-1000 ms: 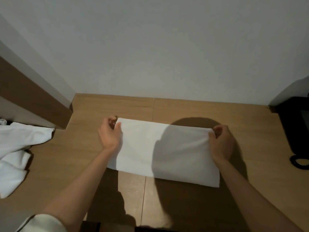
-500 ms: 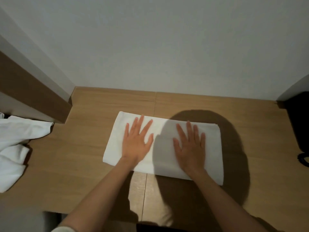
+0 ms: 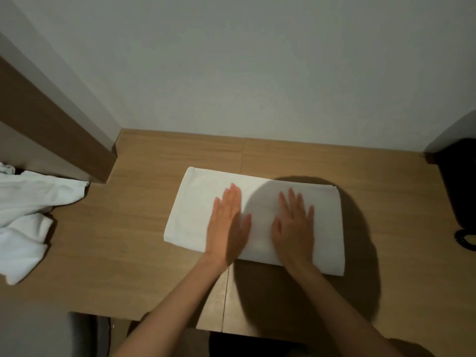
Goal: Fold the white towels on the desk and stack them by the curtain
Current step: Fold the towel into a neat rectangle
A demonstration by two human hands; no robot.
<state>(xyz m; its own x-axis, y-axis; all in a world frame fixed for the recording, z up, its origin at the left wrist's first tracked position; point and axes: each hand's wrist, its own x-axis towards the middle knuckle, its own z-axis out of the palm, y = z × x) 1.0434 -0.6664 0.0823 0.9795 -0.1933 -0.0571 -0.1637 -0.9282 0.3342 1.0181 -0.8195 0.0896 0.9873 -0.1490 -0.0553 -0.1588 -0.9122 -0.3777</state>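
A white towel (image 3: 195, 207), folded into a flat rectangle, lies in the middle of the wooden desk (image 3: 128, 240). My left hand (image 3: 228, 224) lies flat on its centre-left with straight fingers held together. My right hand (image 3: 295, 228) presses flat on its centre-right, fingers slightly spread. Both palms rest on the cloth near its front edge. Unfolded white towels (image 3: 23, 217) lie crumpled at the desk's left edge.
A grey wall runs along the back of the desk. A brown wooden panel (image 3: 51, 135) juts in at the back left. A black telephone (image 3: 458, 186) with a coiled cord (image 3: 465, 239) sits at the right edge. The desk's front edge is close to me.
One second ago both hands pinched the towel's far corners and laid the fold down. They then went flat on the cloth, and the left hand's fingers have since closed together.
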